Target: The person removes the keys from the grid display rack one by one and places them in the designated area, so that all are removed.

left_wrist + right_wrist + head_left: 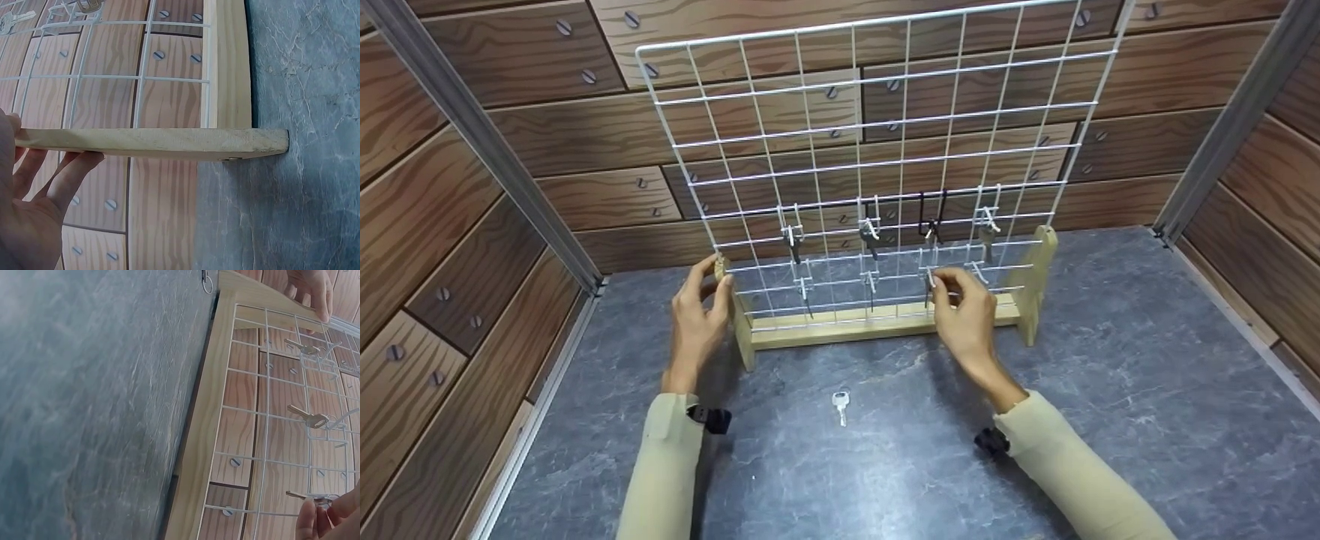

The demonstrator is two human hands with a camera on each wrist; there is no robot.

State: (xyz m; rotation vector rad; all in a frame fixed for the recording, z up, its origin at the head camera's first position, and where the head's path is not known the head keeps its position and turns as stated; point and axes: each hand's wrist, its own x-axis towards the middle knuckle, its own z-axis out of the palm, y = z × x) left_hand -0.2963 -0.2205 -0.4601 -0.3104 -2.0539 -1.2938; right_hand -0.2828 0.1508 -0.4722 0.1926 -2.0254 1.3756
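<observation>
A white wire grid (825,174) stands upright in a wooden base (847,328). My left hand (697,319) grips the top of the base's left side piece (157,140), thumb on one face and fingers on the other. At the lower row of hooks, my right hand (967,315) pinches a key (295,495) between thumb and fingers, close to a white hook; the fingertips hide part of it. Beside it, other keys hang on lower hooks, such as this key (309,417). One loose silver key (841,405) with a ring lies on the table before the rack.
Several keys hang in the upper row, on white hooks and one black hook (931,214). At the lower right is another white hook (978,271). The grey marbled table (585,420) meets wood-patterned walls (585,150) behind and at both sides.
</observation>
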